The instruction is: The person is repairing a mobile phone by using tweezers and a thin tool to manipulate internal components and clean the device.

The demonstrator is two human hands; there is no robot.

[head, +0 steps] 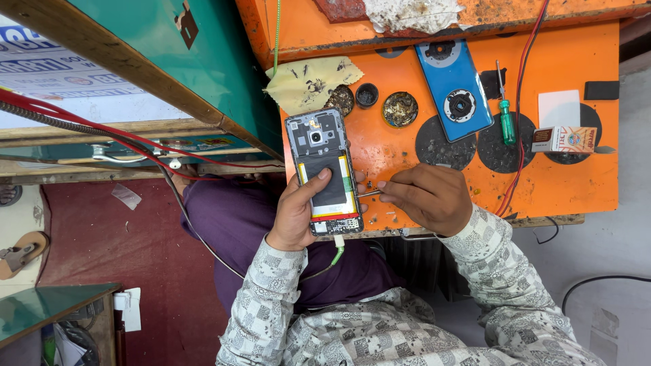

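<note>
My left hand [296, 211] grips an opened phone [324, 169] with its back cover off, showing the black battery and circuit board; my thumb lies across the battery. A green-tipped cable [337, 252] hangs from the phone's lower end. My right hand [427, 196] is closed on a thin metal tool [369, 194] whose tip points at the phone's right edge. Both hands hover over the near edge of an orange work table [583, 183].
On the table lie a blue phone back cover [454, 88], a green-handled screwdriver [506, 115], a small box [564, 139], a white card [559, 107], a yellow cloth [312, 83] and small round pots [400, 108]. Red wires [521, 102] cross the table. A green cabinet [169, 61] stands at left.
</note>
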